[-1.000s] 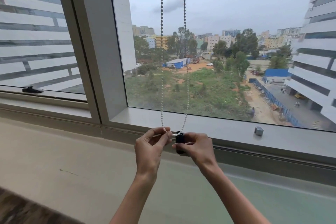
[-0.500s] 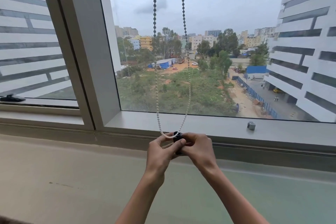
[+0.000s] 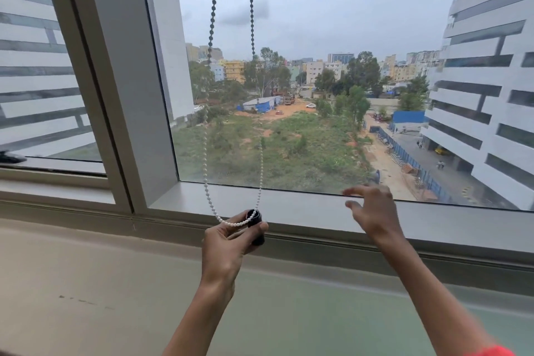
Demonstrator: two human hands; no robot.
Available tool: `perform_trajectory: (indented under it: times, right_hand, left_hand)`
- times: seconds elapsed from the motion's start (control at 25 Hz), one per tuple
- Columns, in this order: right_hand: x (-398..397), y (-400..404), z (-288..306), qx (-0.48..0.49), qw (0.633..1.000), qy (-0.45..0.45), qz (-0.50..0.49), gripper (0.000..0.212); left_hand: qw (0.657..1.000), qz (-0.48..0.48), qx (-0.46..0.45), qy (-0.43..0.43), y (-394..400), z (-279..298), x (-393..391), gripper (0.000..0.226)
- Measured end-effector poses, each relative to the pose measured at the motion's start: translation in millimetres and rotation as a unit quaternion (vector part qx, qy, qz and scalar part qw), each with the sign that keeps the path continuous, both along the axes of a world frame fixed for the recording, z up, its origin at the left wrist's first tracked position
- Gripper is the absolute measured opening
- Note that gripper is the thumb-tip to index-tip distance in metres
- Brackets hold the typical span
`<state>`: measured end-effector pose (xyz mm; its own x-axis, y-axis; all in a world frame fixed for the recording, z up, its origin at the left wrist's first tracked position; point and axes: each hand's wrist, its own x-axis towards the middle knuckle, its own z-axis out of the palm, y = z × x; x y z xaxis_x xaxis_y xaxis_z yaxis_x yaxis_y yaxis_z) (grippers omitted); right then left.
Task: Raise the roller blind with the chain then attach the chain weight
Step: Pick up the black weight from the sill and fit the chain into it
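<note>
A white bead chain [image 3: 261, 159] hangs in a loop in front of the window glass. Its bottom curve rests in the top of a black cylindrical chain weight [image 3: 256, 230]. My left hand [image 3: 225, 246] grips that weight from the left, just in front of the window sill. My right hand [image 3: 375, 211] hovers over the sill to the right, fingers spread and holding nothing. Whatever lies on the sill under it is hidden. The roller blind itself is out of view above.
A pale window sill [image 3: 289, 208] runs across the view, with a thick grey mullion [image 3: 121, 81] to the left. A black window handle [image 3: 8, 156] sits at the far left edge. Below the sill is a wide grey-green ledge [image 3: 115, 283].
My right hand has let go of the weight and moved right over the sill, opening its fingers. My left hand now holds the weight alone.
</note>
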<state>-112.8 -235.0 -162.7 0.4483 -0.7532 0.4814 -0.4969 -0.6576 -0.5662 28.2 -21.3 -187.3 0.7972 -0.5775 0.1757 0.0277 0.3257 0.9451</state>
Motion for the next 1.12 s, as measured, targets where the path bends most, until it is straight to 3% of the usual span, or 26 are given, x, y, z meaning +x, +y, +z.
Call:
perform_trajectory:
  times: [0.12,0.24,0.4,0.52,0.6,0.68,0.8,0.88,0.96,1.12]
  right_hand:
    - [-12.9,-51.7,-7.6,-0.010,0.977,0.183,-0.106,0.030]
    - [-19.3,-74.7,-22.6,0.036,0.954,0.278,-0.108,0.035]
    - [-16.3,-78.3,-25.7,0.050,0.983,0.164,-0.064,0.023]
    - [-10.0,-60.6,-12.8,0.128,0.989,0.011,0.078,0.022]
    - [-3.1,-38.3,1.4,0.240,0.938,-0.116,0.222,0.028]
    - [5.9,-18.4,16.6,0.283,0.886,-0.168,0.326,0.030]
    - [20.2,9.6,37.8,0.313,0.821,-0.165,0.449,0.029]
    - [29.1,26.3,49.2,0.300,0.805,-0.122,0.497,0.033]
    - [37.6,43.3,58.2,0.242,0.818,-0.071,0.516,0.033]
    - [54.0,68.3,70.6,0.107,0.878,0.001,0.466,0.031]
  left_hand:
    - [1.000,0.013,0.003,0.004,-1.2,0.4,-1.8,0.021]
    - [1.000,0.024,0.009,0.001,-3.0,0.4,-7.7,0.022]
    - [0.999,0.046,0.007,0.003,-4.1,1.7,-10.2,0.025]
    - [0.999,0.054,0.006,0.001,-4.8,3.1,-9.4,0.024]
    - [0.999,0.051,0.006,-0.003,-5.3,4.7,-10.2,0.023]
    - [0.999,0.049,0.009,-0.008,-6.4,6.4,-12.1,0.023]
    - [0.999,0.050,0.012,-0.007,-6.2,9.7,-13.9,0.022]
    - [0.999,0.052,0.012,-0.008,-5.2,12.1,-14.6,0.021]
    - [0.998,0.053,0.012,-0.015,-3.7,14.2,-14.9,0.022]
    - [0.998,0.049,0.015,-0.024,-1.1,14.8,-13.4,0.025]
